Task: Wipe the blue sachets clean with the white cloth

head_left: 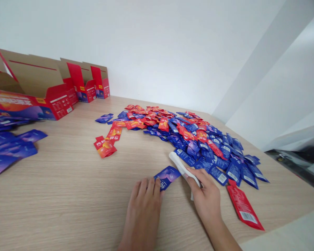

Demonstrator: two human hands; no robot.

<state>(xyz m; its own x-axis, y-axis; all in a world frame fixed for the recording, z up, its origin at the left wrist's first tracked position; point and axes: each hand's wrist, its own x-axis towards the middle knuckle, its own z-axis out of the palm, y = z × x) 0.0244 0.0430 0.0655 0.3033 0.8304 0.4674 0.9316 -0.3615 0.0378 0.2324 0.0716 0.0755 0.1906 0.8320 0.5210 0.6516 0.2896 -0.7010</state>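
A blue-purple packet [169, 175] lies on the wooden table near its front. My left hand [146, 198] rests palm down at the packet's lower left end, fingers lying flat side by side over its edge. A white cloth-like strip [178, 163] is pinched between the thumb and fingers of my right hand [204, 190], its far end reaching up and left past the packet's right corner. Behind my right hand spreads a large heap of red and blue packets [191, 134].
Open red cardboard boxes [60, 101] stand along the back left. Blue packets [13, 150] are piled at the left edge. Several red packets [104, 146] lie left of the heap, and one red packet [243, 204] lies near the table's right edge. A white wall [157, 52] rises behind.
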